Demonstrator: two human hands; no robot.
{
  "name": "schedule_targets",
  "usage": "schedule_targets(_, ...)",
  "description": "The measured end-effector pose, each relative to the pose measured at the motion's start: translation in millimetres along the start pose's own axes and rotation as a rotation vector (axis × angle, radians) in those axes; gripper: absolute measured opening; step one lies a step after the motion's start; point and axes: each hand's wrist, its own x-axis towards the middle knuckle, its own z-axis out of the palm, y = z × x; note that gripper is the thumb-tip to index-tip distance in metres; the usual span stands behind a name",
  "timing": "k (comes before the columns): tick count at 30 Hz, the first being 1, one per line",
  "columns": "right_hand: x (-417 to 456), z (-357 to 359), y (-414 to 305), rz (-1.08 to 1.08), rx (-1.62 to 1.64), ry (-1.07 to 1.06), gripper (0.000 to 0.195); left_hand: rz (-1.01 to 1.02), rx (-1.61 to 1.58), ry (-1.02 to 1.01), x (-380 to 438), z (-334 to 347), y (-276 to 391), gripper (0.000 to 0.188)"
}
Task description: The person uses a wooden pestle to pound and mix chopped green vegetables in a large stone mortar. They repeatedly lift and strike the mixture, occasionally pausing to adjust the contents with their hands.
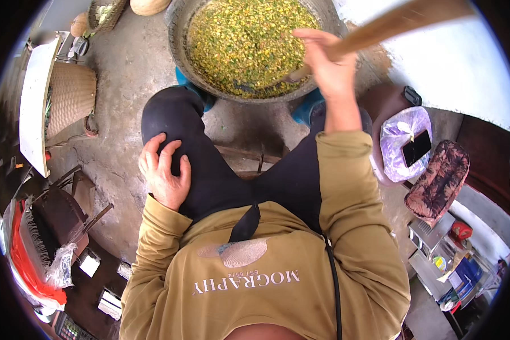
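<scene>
A large round metal pan [179,55] stands on the floor before me, filled with a chopped yellow and green mixture [246,42]. My right hand [331,63] grips the wooden handle [391,29] of a stirring tool over the pan's right rim. The tool's lower end lies in the mixture near the pan's near edge, and its working part is partly buried. My left hand [165,170] rests on my left thigh, fingers spread, holding nothing.
A woven basket [72,93] and a white board [36,106] stand at the left. To the right, a plastic bag [391,140] with a phone [416,148] on it lies on a stool, beside a floral cushion [440,182]. A chair [61,212] stands at the lower left.
</scene>
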Motion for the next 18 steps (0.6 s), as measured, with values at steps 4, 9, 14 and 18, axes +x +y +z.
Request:
schedule_targets(4,-5,-19,-31,-0.035,0.110,0.132,0.018,-0.008,0.023,0.001,-3,-1,-2,0.029)
schedule_targets(9,-6,0,1,-0.043,0.013,0.139,0.015,-0.044,0.064,0.024,1,0,-3,0.029)
schedule_targets(14,-15,-19,-23,-0.037,0.068,0.179,0.015,-0.049,0.060,0.021,-5,1,-7,0.029)
schedule_targets(18,-7,-10,-1,-0.049,-0.054,0.128,0.013,-0.031,0.070,0.029,-1,2,-10,0.029)
